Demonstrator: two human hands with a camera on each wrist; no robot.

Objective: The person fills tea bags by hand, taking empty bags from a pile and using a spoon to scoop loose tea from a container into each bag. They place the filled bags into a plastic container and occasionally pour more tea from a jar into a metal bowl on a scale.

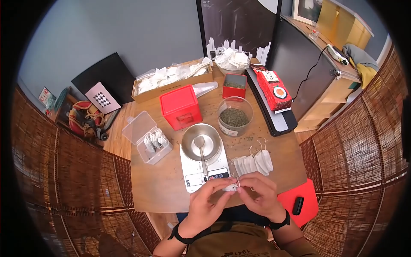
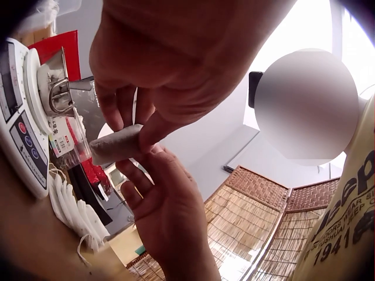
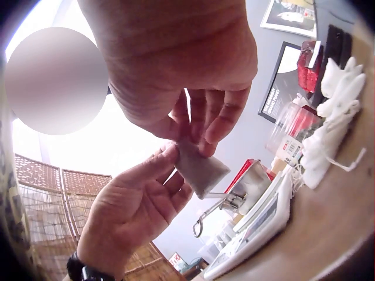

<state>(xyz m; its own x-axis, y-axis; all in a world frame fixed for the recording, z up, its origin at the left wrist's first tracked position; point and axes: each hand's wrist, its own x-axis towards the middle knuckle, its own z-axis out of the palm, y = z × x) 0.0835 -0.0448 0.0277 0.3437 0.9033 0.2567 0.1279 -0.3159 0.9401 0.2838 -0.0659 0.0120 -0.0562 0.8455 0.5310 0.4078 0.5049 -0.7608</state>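
A small filled white bag (image 1: 231,187) is held between both hands just in front of the scale, over the table's near edge. My left hand (image 1: 207,205) pinches one side of its top, and my right hand (image 1: 262,196) pinches the other. In the left wrist view the bag (image 2: 116,144) looks like a short grey roll; in the right wrist view the bag (image 3: 200,168) hangs with its wide end away from the fingers. Several finished-looking white bags with strings (image 1: 253,163) lie in a row beyond my right hand.
A metal bowl (image 1: 212,142) with a spoon sits on the white scale (image 1: 186,171). Behind stand a red tin (image 1: 181,107), a tub of dried leaves (image 1: 235,118) and a small red tin (image 1: 234,86). An open plastic box (image 1: 154,147) is at left, a red package (image 1: 272,89) at right.
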